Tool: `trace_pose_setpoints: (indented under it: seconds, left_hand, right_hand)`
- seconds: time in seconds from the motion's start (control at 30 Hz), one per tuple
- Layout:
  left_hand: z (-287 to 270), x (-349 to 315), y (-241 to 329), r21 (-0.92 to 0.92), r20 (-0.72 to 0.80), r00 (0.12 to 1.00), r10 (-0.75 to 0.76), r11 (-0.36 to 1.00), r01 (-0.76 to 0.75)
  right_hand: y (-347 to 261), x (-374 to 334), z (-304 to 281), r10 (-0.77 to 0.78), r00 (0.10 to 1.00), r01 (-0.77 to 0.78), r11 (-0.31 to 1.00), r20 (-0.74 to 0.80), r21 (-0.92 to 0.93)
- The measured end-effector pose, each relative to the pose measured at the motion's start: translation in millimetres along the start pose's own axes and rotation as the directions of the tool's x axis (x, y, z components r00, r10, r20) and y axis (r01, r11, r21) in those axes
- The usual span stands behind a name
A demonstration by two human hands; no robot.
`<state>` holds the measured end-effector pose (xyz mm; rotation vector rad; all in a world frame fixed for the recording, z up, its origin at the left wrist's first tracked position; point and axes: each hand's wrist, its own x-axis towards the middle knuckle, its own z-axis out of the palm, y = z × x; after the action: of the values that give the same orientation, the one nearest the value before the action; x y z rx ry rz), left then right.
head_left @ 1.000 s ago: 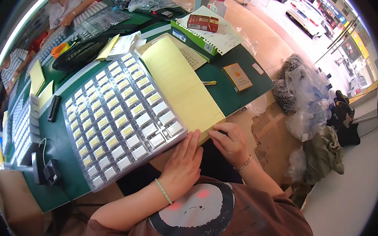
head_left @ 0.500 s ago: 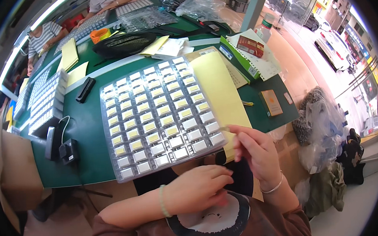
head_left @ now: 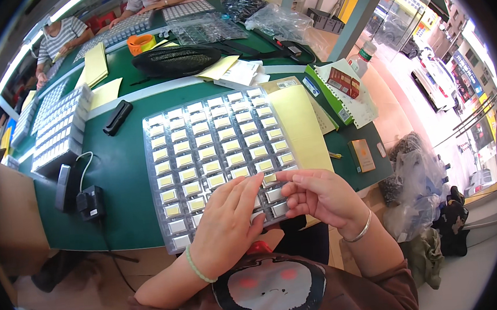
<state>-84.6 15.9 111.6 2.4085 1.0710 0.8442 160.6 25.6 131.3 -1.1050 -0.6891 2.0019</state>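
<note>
In front of me a clear plastic tray (head_left: 159, 219) holds rows of small white blocks (head_left: 177, 225), most topped with yellow pads (head_left: 196, 204). My left hand (head_left: 227, 220) hovers over or rests on the tray's near part, fingers stretched out side by side and holding nothing I can see. At the right side of the tray my right hand (head_left: 323, 198) has thumb and index finger together at the edge of a small yellow pad (head_left: 270, 178) on a block; the other fingers curl. Left fingertips nearly meet it. Some near blocks are hidden by my hands.
Yellow sheets (head_left: 295, 117) lie under the tray's right side. A stack of filled trays (head_left: 62, 133), a black stapler-like object (head_left: 118, 117) and a black adapter (head_left: 90, 202) are on the left. A small orange box (head_left: 361, 156) sits right. Other people work at the far end.
My left hand has moved from my lap area up over the tray. My right hand has come left from beside the tray onto a block. The view has shifted slightly.
</note>
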Motion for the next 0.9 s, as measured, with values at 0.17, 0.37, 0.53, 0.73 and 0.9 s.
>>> trace_pose_setpoints:
  seconds: [0.17,0.37,0.53,0.73,0.9]
  left_hand:
    - [-0.7,-0.4,-1.5,-0.017,0.001,1.0,0.008,1.0,-0.008]
    - [0.6,-0.6,-2.4,-0.039,-0.019,1.0,0.018,0.999,-0.019]
    - [2.3,-1.5,-2.0,-0.093,-0.046,0.999,-0.004,0.996,0.0]
    - [3.1,-0.6,-1.6,0.048,0.046,0.999,0.03,0.998,-0.032]
    - [6.6,-1.0,-1.4,0.067,0.036,0.999,0.036,0.997,-0.039]
  right_hand:
    - [0.4,-1.5,-5.5,0.015,1.0,-0.016,1.0,0.015,0.018]
    - [-1.0,-1.7,-2.2,0.025,1.0,-0.024,1.0,0.007,-0.016]
    - [-1.6,-1.9,0.7,0.028,1.0,-0.028,0.999,0.001,-0.016]
    - [0.6,-1.2,0.2,0.028,1.0,-0.027,0.999,0.012,-0.024]
    - [1.5,-2.6,1.5,0.017,1.0,-0.017,0.998,0.001,-0.059]
